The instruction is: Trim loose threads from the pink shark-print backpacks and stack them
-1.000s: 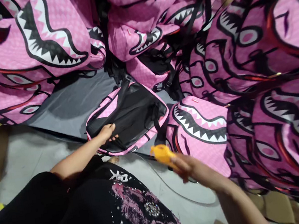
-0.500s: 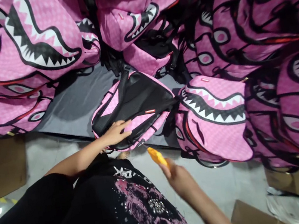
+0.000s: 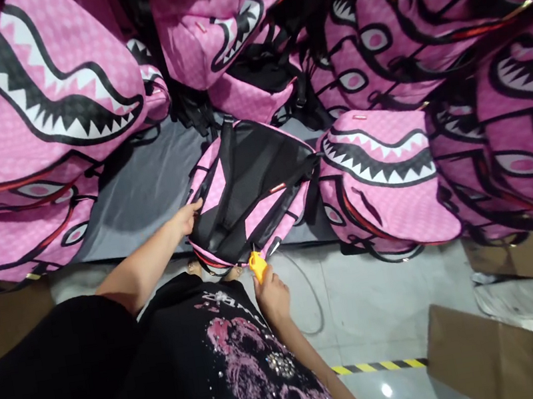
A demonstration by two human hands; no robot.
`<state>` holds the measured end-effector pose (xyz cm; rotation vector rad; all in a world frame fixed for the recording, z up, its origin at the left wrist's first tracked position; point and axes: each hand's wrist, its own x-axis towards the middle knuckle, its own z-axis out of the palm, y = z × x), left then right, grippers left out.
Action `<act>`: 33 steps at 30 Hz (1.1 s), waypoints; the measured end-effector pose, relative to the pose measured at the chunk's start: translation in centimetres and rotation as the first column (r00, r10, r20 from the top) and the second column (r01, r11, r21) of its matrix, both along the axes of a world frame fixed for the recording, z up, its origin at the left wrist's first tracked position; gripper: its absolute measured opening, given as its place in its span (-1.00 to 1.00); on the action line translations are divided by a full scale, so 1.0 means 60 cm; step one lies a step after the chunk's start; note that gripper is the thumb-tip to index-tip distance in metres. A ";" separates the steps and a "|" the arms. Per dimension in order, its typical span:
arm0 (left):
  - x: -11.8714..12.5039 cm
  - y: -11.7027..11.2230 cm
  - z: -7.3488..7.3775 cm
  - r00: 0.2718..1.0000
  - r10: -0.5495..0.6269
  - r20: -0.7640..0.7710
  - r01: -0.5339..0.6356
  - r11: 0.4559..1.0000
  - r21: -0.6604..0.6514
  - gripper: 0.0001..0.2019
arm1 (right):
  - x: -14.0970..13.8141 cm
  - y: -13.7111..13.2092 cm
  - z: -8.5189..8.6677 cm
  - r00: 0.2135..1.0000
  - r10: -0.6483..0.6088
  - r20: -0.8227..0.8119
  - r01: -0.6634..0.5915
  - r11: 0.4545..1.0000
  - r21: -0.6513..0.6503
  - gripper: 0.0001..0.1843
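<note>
Pink all round you: the black-backed backpack (image 3: 260, 160) lies at the centre, between your hands.
Your left hand (image 3: 186, 217) rests on its edge at 9 o'clock; how firmly the fingers close there cannot be told. Your right hand (image 3: 272, 293) is wrapped round a yellow tool (image 3: 257, 265), whose tip meets the bag's lower rim at 6 o'clock. A grey sheet (image 3: 143, 185) lies under the bag, shark-mouth backpacks (image 3: 382, 161) are heaped from 9 round to 3 o'clock, and cardboard (image 3: 498, 352) lies at 4 o'clock.
</note>
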<state>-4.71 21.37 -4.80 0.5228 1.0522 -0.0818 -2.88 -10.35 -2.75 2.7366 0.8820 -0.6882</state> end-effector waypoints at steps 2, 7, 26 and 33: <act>-0.002 -0.009 -0.002 0.999 -0.040 0.003 0.040 0.999 -0.035 -0.58 | -0.002 0.002 -0.024 0.999 -0.038 0.006 0.038 0.998 0.049 -0.46; -0.011 -0.024 -0.004 0.976 0.014 0.219 0.001 0.998 -0.069 -0.40 | -0.005 -0.009 -0.058 0.995 -0.095 0.023 0.092 0.992 0.089 -0.47; -0.011 -0.052 0.020 0.864 0.077 0.498 0.039 0.975 -0.219 -0.13 | -0.023 -0.076 -0.012 0.969 -0.246 -0.006 0.246 0.966 0.083 -0.54; -0.038 -0.057 0.026 0.909 0.055 0.413 -0.007 0.993 -0.116 -0.28 | -0.034 -0.073 -0.014 0.939 -0.344 -0.014 0.344 0.934 0.094 -0.51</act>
